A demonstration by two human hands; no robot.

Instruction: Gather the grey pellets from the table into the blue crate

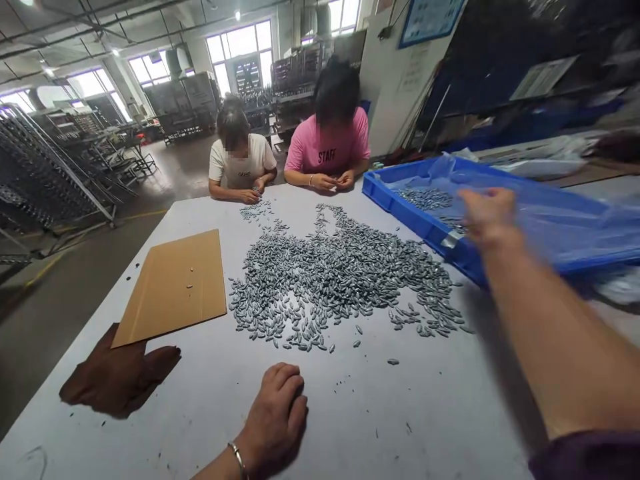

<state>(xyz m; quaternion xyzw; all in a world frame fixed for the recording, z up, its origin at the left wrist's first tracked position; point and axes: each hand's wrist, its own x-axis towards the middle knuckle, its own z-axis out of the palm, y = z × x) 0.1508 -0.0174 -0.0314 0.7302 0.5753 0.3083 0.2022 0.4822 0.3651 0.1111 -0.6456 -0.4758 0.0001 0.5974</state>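
Observation:
A wide pile of small grey metal spindle-shaped pieces (345,267) is spread over the white table (440,413). My left hand (275,413), a bracelet at its wrist, rests palm down on the table just this side of the pile. Its fingers are curled in and the palm is hidden. My right hand (490,207) is over the near side of a blue plastic crate (415,217), smeared by motion, so its fingers are unclear. Clear plastic film (530,207) lines the crate, and more grey pieces (425,197) lie inside it.
Flat cardboard (175,287) with a couple of pieces on it lies left, partly over a brown glove-like cloth (117,377). Across the table, a person in white (243,160) and another in pink (327,147) have their hands at the far edge. Racks (45,160) stand left.

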